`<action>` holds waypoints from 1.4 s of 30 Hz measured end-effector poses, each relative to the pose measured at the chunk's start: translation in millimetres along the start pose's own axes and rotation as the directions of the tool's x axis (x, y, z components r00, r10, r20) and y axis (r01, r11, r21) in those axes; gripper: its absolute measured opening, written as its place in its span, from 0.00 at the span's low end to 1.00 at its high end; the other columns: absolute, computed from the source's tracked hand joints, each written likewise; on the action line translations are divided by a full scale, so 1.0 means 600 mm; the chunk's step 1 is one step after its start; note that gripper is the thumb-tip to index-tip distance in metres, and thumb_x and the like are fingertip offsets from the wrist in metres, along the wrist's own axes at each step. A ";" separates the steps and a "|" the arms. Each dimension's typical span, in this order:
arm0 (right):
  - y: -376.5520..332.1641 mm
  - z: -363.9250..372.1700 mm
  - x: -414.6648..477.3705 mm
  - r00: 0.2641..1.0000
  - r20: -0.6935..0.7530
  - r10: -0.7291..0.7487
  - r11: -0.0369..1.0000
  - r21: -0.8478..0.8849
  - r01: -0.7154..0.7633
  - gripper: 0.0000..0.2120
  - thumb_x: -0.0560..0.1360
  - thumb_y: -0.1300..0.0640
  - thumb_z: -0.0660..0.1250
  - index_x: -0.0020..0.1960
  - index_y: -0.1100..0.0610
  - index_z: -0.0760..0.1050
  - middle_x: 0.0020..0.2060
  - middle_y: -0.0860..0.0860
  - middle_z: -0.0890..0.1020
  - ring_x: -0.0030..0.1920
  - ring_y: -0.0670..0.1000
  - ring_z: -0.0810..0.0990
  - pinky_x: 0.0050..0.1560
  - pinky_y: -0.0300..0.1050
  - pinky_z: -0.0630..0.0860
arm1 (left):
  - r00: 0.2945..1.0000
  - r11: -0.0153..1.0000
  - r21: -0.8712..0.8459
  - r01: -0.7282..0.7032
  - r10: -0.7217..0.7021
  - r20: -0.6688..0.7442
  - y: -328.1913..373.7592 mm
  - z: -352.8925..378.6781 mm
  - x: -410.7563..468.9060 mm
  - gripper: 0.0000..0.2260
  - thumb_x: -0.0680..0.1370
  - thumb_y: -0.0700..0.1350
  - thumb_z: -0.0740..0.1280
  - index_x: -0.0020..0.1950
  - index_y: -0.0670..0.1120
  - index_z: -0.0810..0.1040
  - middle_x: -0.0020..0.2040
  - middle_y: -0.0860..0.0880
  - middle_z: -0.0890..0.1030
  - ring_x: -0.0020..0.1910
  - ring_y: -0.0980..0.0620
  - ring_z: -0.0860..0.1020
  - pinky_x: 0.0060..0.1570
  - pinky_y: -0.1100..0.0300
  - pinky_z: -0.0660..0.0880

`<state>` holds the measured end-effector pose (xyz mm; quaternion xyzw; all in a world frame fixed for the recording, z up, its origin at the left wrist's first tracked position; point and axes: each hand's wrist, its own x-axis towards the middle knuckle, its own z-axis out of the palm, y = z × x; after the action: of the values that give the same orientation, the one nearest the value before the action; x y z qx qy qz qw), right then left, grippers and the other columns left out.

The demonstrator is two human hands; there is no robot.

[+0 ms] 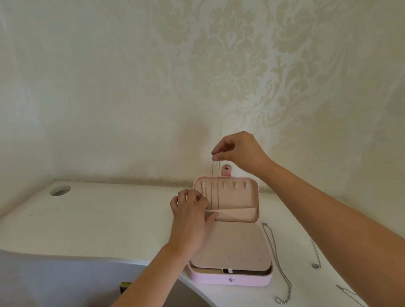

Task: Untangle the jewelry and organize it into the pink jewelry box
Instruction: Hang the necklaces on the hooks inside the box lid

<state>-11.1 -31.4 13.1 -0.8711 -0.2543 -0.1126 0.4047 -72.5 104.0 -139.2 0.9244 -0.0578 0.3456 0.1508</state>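
Note:
The pink jewelry box (pixel 214 279) stands open on the white table, its lid upright against the wall. My right hand (pixel 241 152) pinches a thin chain (pixel 213 186) above the lid, and the chain hangs down in front of the lid's hooks. My left hand (pixel 190 220) holds the edge of the lid's fabric pocket (pixel 238 213), fingers curled at its left end. A beige flap with small holes (pixel 234 245) covers the box base. Three silver necklaces lie on the table to the right: one (pixel 276 256) beside the box, one (pixel 316 255) partly under my right forearm, one (pixel 350 296) near the edge.
The white table (pixel 101 218) has a round cable hole (pixel 60 190) at the far left and a curved front edge cut in below the box. Patterned wallpaper rises directly behind the lid. A dark object with a yellow label (pixel 125 287) sits below the table edge.

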 end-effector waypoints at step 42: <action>0.054 0.097 -0.058 0.989 -0.150 -0.009 0.910 -0.412 -0.054 0.07 0.75 0.54 0.67 0.46 0.55 0.83 0.44 0.49 0.79 0.44 0.50 0.77 0.41 0.42 0.68 | 0.997 0.991 -0.132 -0.012 0.002 -0.075 -0.007 0.013 -0.001 0.08 0.67 0.48 0.76 0.38 0.47 0.79 0.47 0.48 0.75 0.51 0.50 0.66 0.52 0.57 0.56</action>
<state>-24.0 -16.5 -59.6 -0.9292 -0.1835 -0.2239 0.2298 -67.0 105.5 -146.3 0.8986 -0.0784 0.3759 0.2125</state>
